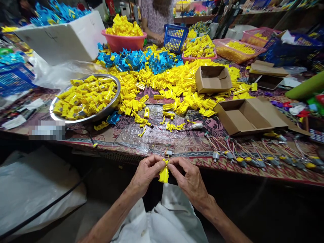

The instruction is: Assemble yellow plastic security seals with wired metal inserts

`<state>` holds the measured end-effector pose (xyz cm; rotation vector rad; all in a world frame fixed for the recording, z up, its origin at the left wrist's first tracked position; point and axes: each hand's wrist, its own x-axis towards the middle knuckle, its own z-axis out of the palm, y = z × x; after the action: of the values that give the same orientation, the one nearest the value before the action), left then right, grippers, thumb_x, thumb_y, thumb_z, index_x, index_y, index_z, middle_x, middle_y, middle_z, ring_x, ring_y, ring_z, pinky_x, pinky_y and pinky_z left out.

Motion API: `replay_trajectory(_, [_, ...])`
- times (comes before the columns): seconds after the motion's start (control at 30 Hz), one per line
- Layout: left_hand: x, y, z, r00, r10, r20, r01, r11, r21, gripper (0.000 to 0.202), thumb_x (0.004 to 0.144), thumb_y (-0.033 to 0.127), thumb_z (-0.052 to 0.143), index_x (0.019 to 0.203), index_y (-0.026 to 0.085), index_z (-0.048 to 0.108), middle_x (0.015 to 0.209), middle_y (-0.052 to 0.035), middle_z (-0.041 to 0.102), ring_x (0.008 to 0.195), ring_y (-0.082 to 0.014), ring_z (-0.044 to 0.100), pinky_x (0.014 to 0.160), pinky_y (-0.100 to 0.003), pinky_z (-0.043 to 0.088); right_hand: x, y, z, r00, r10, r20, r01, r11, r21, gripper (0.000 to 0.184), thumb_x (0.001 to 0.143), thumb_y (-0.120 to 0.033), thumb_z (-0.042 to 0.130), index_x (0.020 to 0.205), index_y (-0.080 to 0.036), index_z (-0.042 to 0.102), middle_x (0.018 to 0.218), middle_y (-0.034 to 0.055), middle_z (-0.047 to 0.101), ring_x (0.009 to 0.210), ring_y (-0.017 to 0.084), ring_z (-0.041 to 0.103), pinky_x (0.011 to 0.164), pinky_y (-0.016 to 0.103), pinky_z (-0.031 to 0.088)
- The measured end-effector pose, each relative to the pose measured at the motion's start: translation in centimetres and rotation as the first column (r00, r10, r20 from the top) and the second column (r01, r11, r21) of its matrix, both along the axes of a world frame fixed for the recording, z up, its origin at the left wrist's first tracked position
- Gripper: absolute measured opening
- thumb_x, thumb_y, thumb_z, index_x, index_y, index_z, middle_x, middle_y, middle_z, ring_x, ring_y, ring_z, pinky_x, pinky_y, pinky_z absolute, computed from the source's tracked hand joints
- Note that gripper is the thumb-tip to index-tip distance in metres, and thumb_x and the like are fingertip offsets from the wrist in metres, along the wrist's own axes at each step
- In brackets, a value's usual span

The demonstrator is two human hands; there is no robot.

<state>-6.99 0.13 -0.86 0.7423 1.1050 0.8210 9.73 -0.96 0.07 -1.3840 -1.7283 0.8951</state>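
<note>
Just off the table's front edge, my left hand (150,170) and my right hand (188,177) pinch a yellow plastic part (164,173) between thumbs and fingertips. Its upper end is partly hidden by my fingers. A thin wire runs up from it towards a small grey motor (168,153) on the table edge, with a little green board beside it. Farther in lie small yellow plastic pieces (174,126) and a white-handled thin tool (196,126). To the right, several small motors with wires (230,155) are laid out in a row.
A metal bowl (116,86) of yellow parts stands on the left. Behind are a large heap of yellow parts (162,77), blue parts (134,60), a pink basin (124,41) and a blue basket (174,37). Open cardboard boxes (243,116) sit on the right. Another person (157,20) is across the table.
</note>
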Motion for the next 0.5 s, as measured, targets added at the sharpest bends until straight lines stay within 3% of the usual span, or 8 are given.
replay_trajectory(0.27, [0.2, -0.11, 0.65, 0.988, 0.02, 0.154, -0.004, 0.995, -0.104, 0.024, 0.076, 0.037, 0.075, 0.082, 0.016, 0.066, 0.078, -0.0012, 0.061, 0.065, -0.0087, 0.053, 0.058, -0.018, 0.043, 0.12, 0.44, -0.18, 0.968, -0.065, -0.242, -0.008, 0.958, -0.288, 0.018, 0.088, -0.037, 0.062, 0.082, -0.02, 0.064, 0.076, -0.0007, 0.065, 0.069, 0.015, 0.06, 0.064, 0.024, 0.045])
replay_trajectory(0.5, [0.33, -0.13, 0.82, 0.991, 0.023, 0.134, -0.009, 0.995, -0.101, 0.025, 0.076, 0.038, 0.075, 0.082, 0.015, 0.067, 0.075, -0.0005, 0.06, 0.062, -0.008, 0.052, 0.057, -0.017, 0.043, 0.34, 0.66, -0.18, 0.976, -0.029, -0.218, -0.038, 0.954, -0.297, 0.019, 0.089, -0.037, 0.059, 0.084, -0.02, 0.065, 0.079, 0.0007, 0.067, 0.072, 0.016, 0.06, 0.065, 0.026, 0.045])
